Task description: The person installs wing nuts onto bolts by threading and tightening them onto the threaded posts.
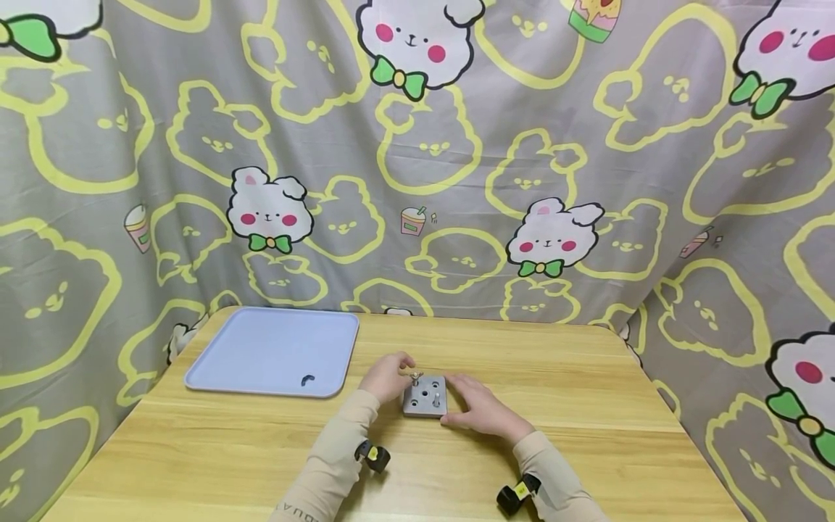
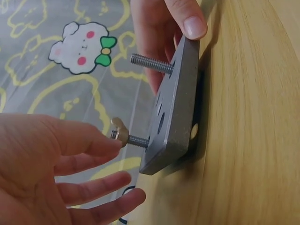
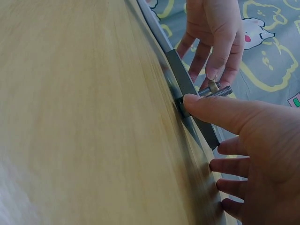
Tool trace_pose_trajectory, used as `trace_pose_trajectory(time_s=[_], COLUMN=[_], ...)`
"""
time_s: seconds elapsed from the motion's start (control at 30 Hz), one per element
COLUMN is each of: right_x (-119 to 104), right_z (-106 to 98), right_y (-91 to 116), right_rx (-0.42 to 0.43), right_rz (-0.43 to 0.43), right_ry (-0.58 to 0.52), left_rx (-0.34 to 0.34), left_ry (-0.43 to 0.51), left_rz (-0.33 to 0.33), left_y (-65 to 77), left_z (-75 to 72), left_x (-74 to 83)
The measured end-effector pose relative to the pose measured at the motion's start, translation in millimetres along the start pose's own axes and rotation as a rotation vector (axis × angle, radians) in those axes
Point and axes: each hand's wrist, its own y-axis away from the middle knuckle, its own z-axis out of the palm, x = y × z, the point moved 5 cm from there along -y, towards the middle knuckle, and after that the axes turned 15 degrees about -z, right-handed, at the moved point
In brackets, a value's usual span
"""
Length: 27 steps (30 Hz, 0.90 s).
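Observation:
A square grey metal plate (image 1: 425, 407) with several holes lies at the middle of the table, two threaded bolts standing up out of it. On the far-left bolt sits a brass-coloured wing nut (image 2: 121, 131), near the tip of the thread. My left hand (image 1: 386, 377) pinches this wing nut between thumb and index finger, the other fingers spread. The second bolt (image 2: 152, 63), at the plate's near right, carries no nut. My right hand (image 1: 485, 410) holds the plate by its right side, thumb (image 3: 201, 104) on the near edge and fingers round the far side.
A light blue tray (image 1: 261, 355) lies at the table's back left, with a small dark curved piece (image 1: 308, 380) on it. Bare wooden tabletop (image 1: 554, 377) extends right of the plate. A patterned curtain (image 1: 457, 159) hangs behind the table and at both sides.

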Motion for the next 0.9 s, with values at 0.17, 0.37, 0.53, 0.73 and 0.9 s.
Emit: trace_pose_trajectory(time_s=[0.17,0.37,0.53,0.73,0.9], right_x=[-1.0,-1.2,-0.7,-0.6,-0.7], right_z=[-0.6,-0.5,-0.1,0.6,-0.1], right_y=[0.3,0.7,0.6,0.8,0.6], right_rx=[0.006,0.009,0.010,0.004,0.004], right_rz=[-0.003,0.000,0.003,0.005,0.012], right_ry=[-0.004,-0.001,-0.008,-0.007,-0.012], left_rx=[0.068,0.099,0.050,-0.061,-0.077], left_ry=[-0.020,-0.051,-0.038,-0.024,-0.018], left_rz=[-0.027,-0.037,-0.011,-0.015,-0.018], left_y=[-1.5,-2.1,-0.1,1.4,0.6], left_z=[-4.3,-5.6,-4.1,-0.2,1.8], left_x=[-2.7,-3.5,-0.7,0.3,-0.4])
